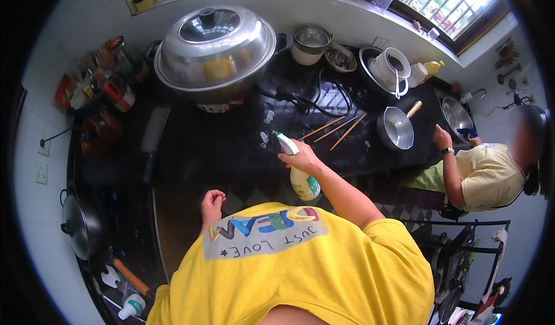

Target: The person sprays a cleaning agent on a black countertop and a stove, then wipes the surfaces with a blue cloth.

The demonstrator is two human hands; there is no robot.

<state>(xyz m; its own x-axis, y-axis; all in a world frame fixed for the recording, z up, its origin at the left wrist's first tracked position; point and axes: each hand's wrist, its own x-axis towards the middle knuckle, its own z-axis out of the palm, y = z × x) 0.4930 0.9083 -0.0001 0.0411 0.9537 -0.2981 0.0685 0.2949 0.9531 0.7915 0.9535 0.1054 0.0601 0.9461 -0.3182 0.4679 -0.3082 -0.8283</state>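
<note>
My right hand (305, 157) grips a spray bottle (305, 183) by its neck, under the white trigger head. The green nozzle points over the black countertop (208, 147), where white foam patches (264, 138) lie just beyond it. Loosely curled and with nothing in it, my left hand (212, 206) hangs in front of the counter's near edge. Three wooden chopsticks (321, 128) rest on the counter past my right hand. A black power cord (299, 99) loops behind them.
A large lidded steel wok (212, 52) stands at the back left. To the right are a saucepan (395, 128) and a basin with stacked bowls (386, 71). A co-worker (490, 173) stands near the sink (456, 118), holding a blue cloth. Bottles (119, 93) crowd the left corner.
</note>
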